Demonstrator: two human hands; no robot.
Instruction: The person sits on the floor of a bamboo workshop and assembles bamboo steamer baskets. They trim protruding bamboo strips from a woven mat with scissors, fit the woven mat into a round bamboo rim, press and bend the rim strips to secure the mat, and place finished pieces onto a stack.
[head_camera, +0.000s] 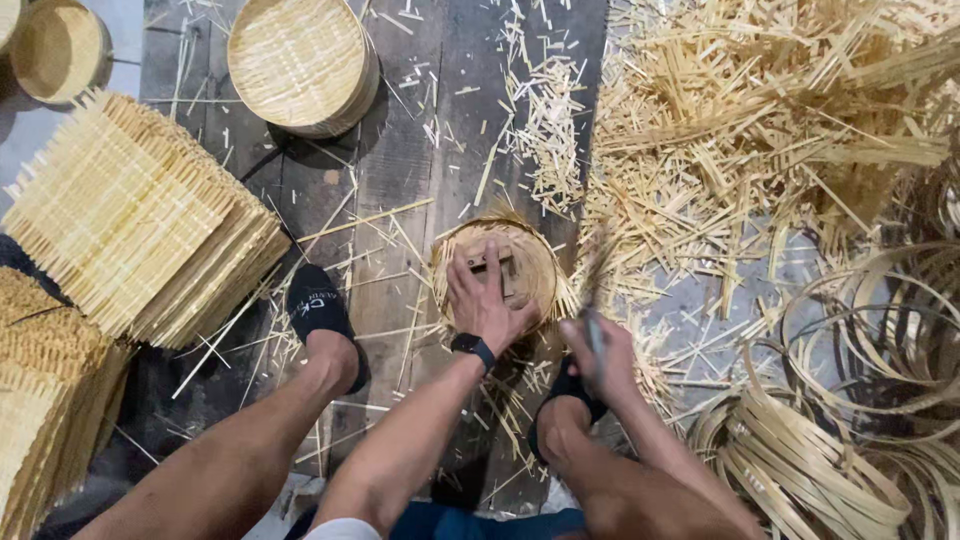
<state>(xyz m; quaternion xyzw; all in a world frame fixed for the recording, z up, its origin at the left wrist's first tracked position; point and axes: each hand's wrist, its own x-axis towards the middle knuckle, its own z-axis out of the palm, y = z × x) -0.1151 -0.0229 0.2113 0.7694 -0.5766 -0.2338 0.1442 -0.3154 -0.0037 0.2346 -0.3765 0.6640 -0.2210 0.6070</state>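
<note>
A round woven bamboo basket (530, 250) lies on the dark wooden boards between my feet. My left hand (483, 296) presses flat on a small wooden block (497, 268) that rests on top of it. My right hand (598, 352) is beside the basket's right edge, closed around a blurred blade-like tool (594, 290) that points up along the rim. Frayed strip ends stick out around the basket's edge. A black watch (474, 348) is on my left wrist.
A stack of square woven mats (140, 220) lies at the left, with another stack (45, 400) below it. A finished round basket (300, 62) sits at the top. Loose bamboo offcuts (760, 130) pile at the right, coiled bamboo hoops (830, 460) at lower right.
</note>
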